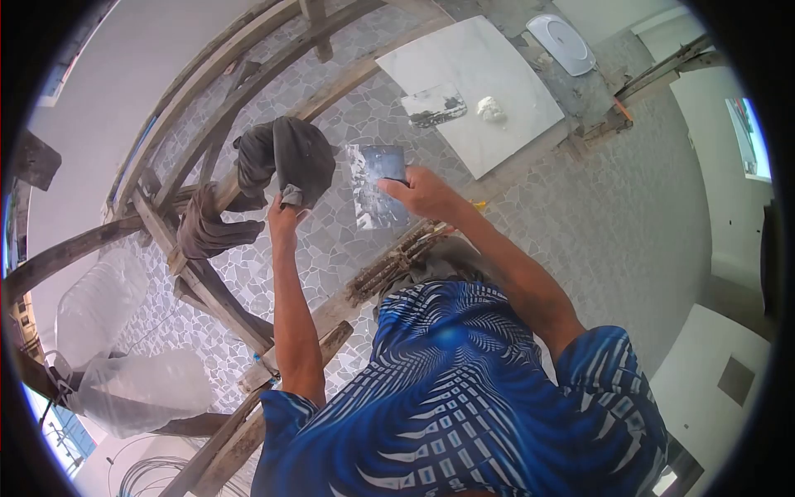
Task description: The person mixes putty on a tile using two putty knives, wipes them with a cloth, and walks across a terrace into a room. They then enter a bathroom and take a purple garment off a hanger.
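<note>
My left hand [284, 217] is closed on the lower edge of a dark grey cloth [302, 157], which bunches up beyond it beside the wooden frame. My right hand [426, 195] grips a flat metal putty blade [373, 195] with white smears across its far side; my thumb lies on top. Farther off, a second smeared blade [426, 109] rests on a large white marbled panel [530, 108], near a lump of white putty [491, 110].
Rough wooden beams [232, 95] curve along the left, with a brown cloth [214, 228] draped over them. Large clear plastic bottles [145, 391] stand at lower left. A white oval-lidded object [563, 43] lies beyond the panel. Bundled sticks [393, 261] sit close to my body.
</note>
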Motion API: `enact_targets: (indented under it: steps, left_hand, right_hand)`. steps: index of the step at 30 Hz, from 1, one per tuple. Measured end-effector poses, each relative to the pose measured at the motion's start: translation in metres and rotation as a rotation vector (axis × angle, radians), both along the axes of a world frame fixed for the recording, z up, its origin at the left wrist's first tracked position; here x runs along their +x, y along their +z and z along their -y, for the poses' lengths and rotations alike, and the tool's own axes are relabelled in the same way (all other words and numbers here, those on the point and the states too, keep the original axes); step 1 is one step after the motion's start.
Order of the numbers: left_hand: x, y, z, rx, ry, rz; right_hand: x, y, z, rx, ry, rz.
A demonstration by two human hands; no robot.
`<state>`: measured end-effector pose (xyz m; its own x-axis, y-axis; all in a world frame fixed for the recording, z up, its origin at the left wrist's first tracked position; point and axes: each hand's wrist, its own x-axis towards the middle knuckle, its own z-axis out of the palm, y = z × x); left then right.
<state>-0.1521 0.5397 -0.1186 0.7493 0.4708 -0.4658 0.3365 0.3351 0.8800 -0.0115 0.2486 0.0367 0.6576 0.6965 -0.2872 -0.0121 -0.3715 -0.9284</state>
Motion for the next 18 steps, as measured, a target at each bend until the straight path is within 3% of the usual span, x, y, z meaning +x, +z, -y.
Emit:
enact_targets:
  steps: [4, 8, 11, 12, 16, 18]
  left_hand:
    - [-0.035, -0.014, 0.025, 0.045, 0.013, -0.088]
    - [-0.051, -0.02, 0.039, 0.059, 0.01, -0.148]
    - [-0.043, -0.009, 0.059, 0.146, -0.068, -0.204]
    - [-0.039, -0.005, 0.067, 0.178, -0.101, -0.189]
    - [-0.015, 0.018, 0.093, 0.304, -0.197, -0.109]
    - [-0.009, 0.033, 0.102, 0.386, -0.185, -0.038]
  right_hand:
    - [-0.02, -0.012, 0.106, -0.028, -0.327, -0.073]
    - [-0.041, -0.035, 0.214, -0.399, -0.777, -0.11]
    - [-0.056, -0.069, 0.237, -0.583, -0.809, 0.334]
    - [-0.06, -0.073, 0.236, -0.595, -0.719, 0.463]
    - [-0.059, -0.115, 0.238, -0.569, -0.774, 0.543]
    - [-0.061, -0.1, 0.229, -0.447, -0.763, 0.376]
